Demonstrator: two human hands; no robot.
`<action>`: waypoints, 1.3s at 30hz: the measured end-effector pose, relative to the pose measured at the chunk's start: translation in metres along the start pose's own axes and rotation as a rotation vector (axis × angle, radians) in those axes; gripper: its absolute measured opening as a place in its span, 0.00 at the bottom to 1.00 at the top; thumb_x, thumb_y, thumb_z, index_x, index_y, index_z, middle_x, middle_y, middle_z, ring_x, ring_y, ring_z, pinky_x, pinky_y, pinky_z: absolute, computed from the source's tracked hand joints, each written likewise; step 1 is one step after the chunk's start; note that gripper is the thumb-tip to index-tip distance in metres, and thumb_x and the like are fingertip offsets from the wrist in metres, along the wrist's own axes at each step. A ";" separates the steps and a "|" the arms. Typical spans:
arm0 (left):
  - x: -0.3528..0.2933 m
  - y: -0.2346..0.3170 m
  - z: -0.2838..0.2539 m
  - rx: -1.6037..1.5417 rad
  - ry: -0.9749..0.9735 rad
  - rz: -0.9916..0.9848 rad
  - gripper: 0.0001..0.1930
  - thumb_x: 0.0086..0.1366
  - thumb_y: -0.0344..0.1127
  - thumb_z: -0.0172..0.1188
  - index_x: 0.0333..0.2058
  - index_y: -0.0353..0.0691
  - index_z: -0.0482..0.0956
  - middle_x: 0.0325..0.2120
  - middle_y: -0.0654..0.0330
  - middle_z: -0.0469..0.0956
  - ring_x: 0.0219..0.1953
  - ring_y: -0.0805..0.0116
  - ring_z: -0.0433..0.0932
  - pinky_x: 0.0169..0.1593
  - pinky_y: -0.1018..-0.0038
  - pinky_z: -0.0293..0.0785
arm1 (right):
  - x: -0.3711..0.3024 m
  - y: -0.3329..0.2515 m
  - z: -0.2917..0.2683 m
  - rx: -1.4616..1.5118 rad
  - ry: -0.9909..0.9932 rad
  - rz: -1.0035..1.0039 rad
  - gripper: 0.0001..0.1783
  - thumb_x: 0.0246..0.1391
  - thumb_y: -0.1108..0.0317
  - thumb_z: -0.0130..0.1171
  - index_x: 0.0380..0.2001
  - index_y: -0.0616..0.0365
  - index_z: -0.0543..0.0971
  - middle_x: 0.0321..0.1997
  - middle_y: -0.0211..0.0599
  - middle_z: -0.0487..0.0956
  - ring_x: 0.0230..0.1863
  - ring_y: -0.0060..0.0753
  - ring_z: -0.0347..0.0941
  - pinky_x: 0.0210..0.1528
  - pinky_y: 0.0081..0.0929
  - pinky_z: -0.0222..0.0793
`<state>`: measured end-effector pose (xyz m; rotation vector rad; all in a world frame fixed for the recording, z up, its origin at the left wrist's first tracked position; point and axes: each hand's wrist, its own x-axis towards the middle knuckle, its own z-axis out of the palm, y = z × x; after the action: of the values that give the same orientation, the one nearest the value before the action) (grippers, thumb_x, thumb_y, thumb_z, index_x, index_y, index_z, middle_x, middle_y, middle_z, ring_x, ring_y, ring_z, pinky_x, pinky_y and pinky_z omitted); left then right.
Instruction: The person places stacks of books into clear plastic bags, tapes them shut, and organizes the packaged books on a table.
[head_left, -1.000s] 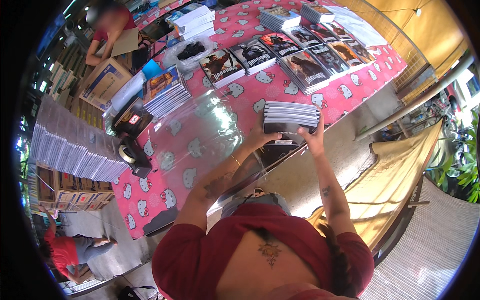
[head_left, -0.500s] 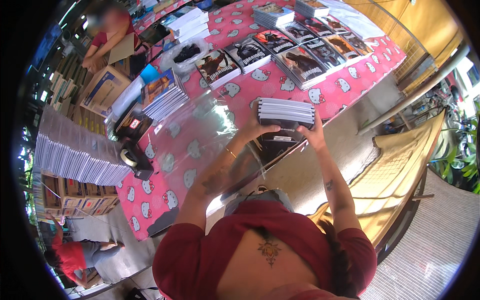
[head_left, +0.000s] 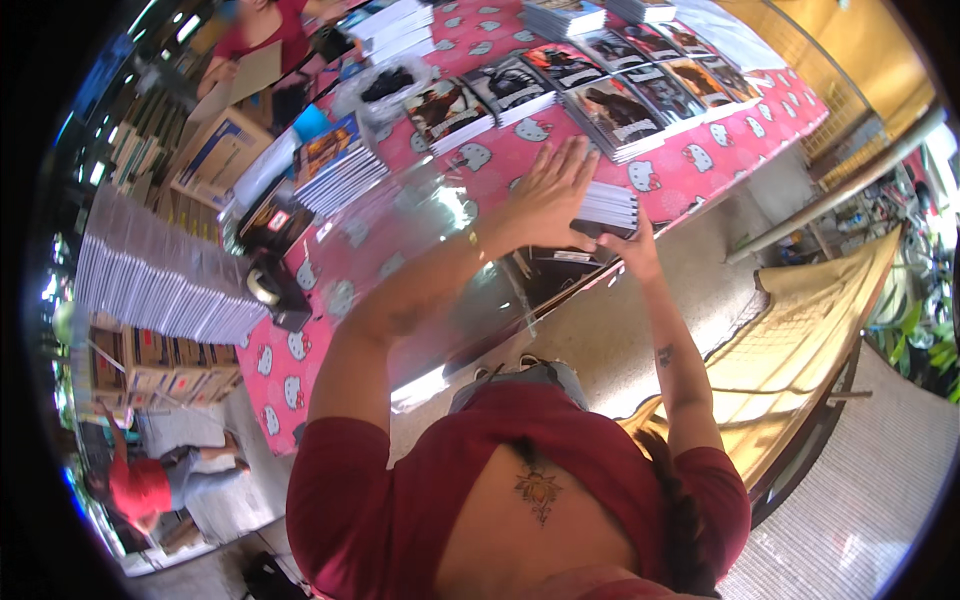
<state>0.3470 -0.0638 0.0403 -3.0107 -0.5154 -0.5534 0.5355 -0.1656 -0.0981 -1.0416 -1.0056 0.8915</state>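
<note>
A short stack of paperback books, white page edges showing, is held upright at the near edge of the pink-covered table. My left hand lies flat with its fingers stretched out along the stack's left side, hiding much of it. My right hand grips the stack's near right corner, thumb toward me. Just below, a dark book or box shows partly at the table edge. Beyond the hands, piles of dark-covered books stand in rows.
Clear plastic sheeting covers the table left of my hands. A tape dispenser stands beside a tall stack of books. Another book pile and a cardboard box are farther left. One co-worker holds cardboard; another person is lower left.
My left hand has let go of the stack's near left corner and moved up, its fingers now straight along the side. The right hand still holds the stack. The view has shifted slightly.
</note>
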 end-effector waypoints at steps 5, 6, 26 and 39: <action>-0.022 -0.016 0.001 -0.103 -0.016 -0.049 0.38 0.42 0.56 0.74 0.42 0.32 0.71 0.35 0.44 0.78 0.39 0.43 0.79 0.41 0.54 0.75 | 0.012 -0.033 0.016 -0.098 -0.149 -0.100 0.46 0.40 0.73 0.76 0.62 0.64 0.62 0.54 0.40 0.76 0.55 0.32 0.73 0.59 0.30 0.67; -0.035 -0.019 -0.006 -0.145 -0.024 -0.150 0.40 0.44 0.57 0.74 0.45 0.31 0.70 0.35 0.44 0.78 0.39 0.44 0.80 0.42 0.54 0.75 | 0.019 -0.039 0.021 -0.177 -0.197 -0.158 0.48 0.40 0.71 0.77 0.63 0.64 0.62 0.56 0.41 0.75 0.54 0.33 0.73 0.59 0.30 0.67; -0.361 -0.115 0.010 -0.695 0.185 -1.561 0.37 0.50 0.68 0.66 0.35 0.32 0.85 0.29 0.50 0.84 0.35 0.59 0.84 0.41 0.68 0.77 | 0.012 0.078 0.270 -0.155 -0.401 0.686 0.28 0.54 0.44 0.65 0.39 0.62 0.83 0.20 0.22 0.69 0.20 0.14 0.64 0.16 0.16 0.55; -0.470 -0.045 0.010 -0.609 -0.015 -0.767 0.12 0.57 0.35 0.68 0.36 0.37 0.77 0.22 0.58 0.73 0.24 0.59 0.75 0.32 0.68 0.73 | -0.072 0.057 0.216 -0.689 -0.907 -0.363 0.09 0.47 0.71 0.66 0.32 0.57 0.77 0.30 0.38 0.80 0.32 0.46 0.77 0.37 0.41 0.73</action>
<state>-0.0792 -0.1683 -0.1358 -3.2498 -1.8323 -0.8347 0.3030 -0.1615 -0.1293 -0.9420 -2.3010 0.7136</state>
